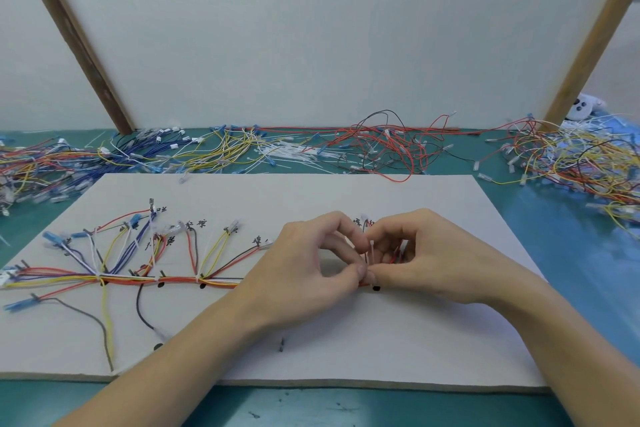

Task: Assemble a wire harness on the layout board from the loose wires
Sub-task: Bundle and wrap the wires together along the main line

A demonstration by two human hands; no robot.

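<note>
Both hands, left (pixel 311 253) and right (pixel 415 250), fingertips pinched on white cable tie (pixel 371 250) around harness (pixel 173 279).

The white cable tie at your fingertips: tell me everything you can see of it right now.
The white cable tie is a thin strip of pale plastic standing nearly upright, its tip free above the fingers. Its lower part is hidden where the left hand and right hand pinch it at the wire bundle on the layout board. Whether it is fastened cannot be told.

Your green table (pixel 571 288) carries the white layout board (pixel 346 340), with loose wires (pixel 381 146) heaped behind it.
</note>
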